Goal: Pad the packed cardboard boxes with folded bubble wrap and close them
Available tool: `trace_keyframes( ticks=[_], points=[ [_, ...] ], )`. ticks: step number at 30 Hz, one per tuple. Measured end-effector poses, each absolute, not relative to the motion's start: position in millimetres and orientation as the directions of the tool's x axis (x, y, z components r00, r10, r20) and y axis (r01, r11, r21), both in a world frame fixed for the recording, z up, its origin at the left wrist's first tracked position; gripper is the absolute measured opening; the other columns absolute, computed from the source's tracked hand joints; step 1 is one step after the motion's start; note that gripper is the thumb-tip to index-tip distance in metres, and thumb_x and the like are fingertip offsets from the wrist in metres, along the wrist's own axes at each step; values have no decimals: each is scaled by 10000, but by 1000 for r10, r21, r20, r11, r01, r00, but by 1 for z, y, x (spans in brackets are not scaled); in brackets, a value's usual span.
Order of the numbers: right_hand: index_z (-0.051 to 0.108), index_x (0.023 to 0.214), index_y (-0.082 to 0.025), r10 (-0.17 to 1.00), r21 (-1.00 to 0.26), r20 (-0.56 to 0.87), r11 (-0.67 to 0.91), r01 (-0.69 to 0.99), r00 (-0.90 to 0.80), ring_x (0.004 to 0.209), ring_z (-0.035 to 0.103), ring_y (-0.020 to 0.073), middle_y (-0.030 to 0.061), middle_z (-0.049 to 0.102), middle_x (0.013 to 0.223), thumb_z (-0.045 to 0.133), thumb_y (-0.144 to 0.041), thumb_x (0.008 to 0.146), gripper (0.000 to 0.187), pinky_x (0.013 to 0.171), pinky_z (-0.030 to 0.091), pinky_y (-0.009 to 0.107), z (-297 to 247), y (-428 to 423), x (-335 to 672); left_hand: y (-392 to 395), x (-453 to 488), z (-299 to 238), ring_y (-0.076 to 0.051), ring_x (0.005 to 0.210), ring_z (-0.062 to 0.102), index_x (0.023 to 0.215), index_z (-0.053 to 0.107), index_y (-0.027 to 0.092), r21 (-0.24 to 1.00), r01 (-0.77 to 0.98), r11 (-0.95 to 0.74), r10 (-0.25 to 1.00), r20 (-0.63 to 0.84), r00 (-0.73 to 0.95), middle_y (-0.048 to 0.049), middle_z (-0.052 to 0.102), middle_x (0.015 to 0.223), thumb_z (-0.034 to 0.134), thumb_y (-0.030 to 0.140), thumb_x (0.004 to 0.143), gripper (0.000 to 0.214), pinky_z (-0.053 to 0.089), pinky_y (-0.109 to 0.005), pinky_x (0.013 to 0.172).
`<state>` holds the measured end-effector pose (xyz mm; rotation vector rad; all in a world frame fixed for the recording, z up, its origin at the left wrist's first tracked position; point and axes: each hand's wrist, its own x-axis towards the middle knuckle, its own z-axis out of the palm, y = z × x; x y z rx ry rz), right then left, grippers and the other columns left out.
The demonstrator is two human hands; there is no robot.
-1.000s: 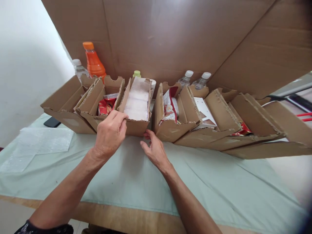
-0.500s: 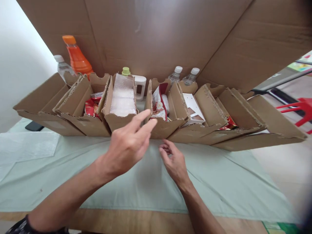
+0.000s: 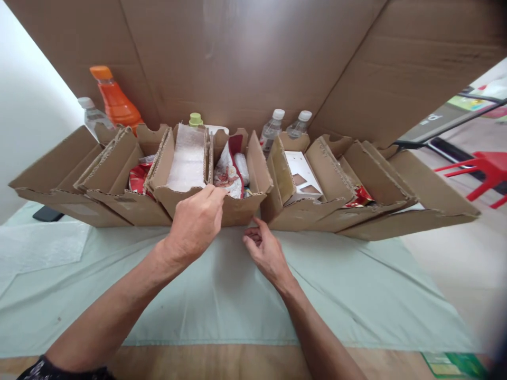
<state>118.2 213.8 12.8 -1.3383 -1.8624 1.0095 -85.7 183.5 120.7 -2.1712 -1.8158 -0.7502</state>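
My left hand [image 3: 198, 217] is closed at the left front corner of a narrow cardboard box [image 3: 241, 210]; its fingertips are partly hidden at the rim. That box holds a red and white printed packet [image 3: 229, 171] and a clear plastic-wrapped item [image 3: 241, 169]. Low at the same box's right front corner, my right hand [image 3: 267, 250] touches the cardboard with its stretched index finger, the other fingers loosely bent and nothing in them. Immediately left stands a cardboard box [image 3: 178, 198] filled with bubble wrap [image 3: 187, 155]. To the right, past a gap, another box [image 3: 317, 212] holds a white carton [image 3: 303, 171].
More cardboard boxes stand in the row, some with red packets [image 3: 138, 178]. Behind are an orange bottle [image 3: 119, 103], clear bottles [image 3: 272, 129] and a jug with a green cap [image 3: 195, 119]. A tall cardboard panel [image 3: 245, 58] backs them. Plastic sheeting [image 3: 43, 243] lies left.
The box with the printed packet has shifted left against the bubble-wrap box, opening a gap on its right. My left hand's stretched fingers have closed at its rim; my right hand moved left with it.
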Motion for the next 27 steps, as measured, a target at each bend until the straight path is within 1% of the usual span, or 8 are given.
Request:
trace_keyframes(
  ticks=[3,8,10,13,15,19,23,27],
  points=[
    [558,1441,-180,959,-864,45,178,471,-279,800,725,197,73,782,1067,614,-353,817,650,770,576,354,12,210,121,176,-86,122,-205,868,760,1210,663,189,194,950,-243,786,613,76,-76,755,1113,516,130,981,279,626,-320,726],
    [712,1156,-164,994,-875,29,76,478,-106,776,724,210,80,773,900,600,-476,844,456,728,577,334,7,200,174,167,-50,132,-178,1054,764,1284,636,204,241,876,-418,667,736,116,-102,695,1360,527,133,1001,312,645,-267,852],
    [662,1229,-122,1000,-874,30,22,486,8,739,707,214,91,760,867,578,-509,852,546,714,571,350,5,201,202,175,-24,136,-176,1098,755,1326,614,196,209,835,-508,684,688,244,-104,667,1433,484,109,1008,354,641,-241,827],
    [527,1399,-80,994,-876,25,-28,482,104,712,695,215,85,757,872,584,-501,835,706,696,561,363,2,212,232,202,13,141,-186,954,786,1493,477,166,174,834,-524,775,505,381,-149,554,1565,501,75,969,533,620,-250,649],
    [486,1434,-89,995,-885,16,-31,464,97,691,692,211,71,757,871,599,-484,813,744,688,563,365,1,222,240,223,30,144,-217,870,793,1507,453,150,176,877,-447,857,367,363,-167,626,1468,528,56,944,575,617,-300,633],
    [527,1349,-126,1000,-903,10,-3,430,29,681,686,212,55,749,837,604,-463,786,661,659,552,356,-1,240,233,243,33,147,-292,908,791,1199,645,153,171,929,-329,930,230,287,-121,762,1062,480,46,969,303,623,-391,733],
    [598,1194,-176,998,-907,9,35,420,-63,755,703,214,43,757,838,636,-397,762,486,707,532,338,0,247,210,234,16,147,-283,916,782,1121,669,173,139,950,-279,938,253,239,-111,763,1070,497,76,979,243,608,-358,719],
    [602,1237,-174,995,-916,10,48,397,-96,797,711,208,31,761,858,644,-361,760,514,754,531,336,5,246,198,223,3,140,-260,864,783,1238,660,198,112,967,-229,923,342,178,-87,767,1078,524,91,970,319,603,-324,648]
  ],
)
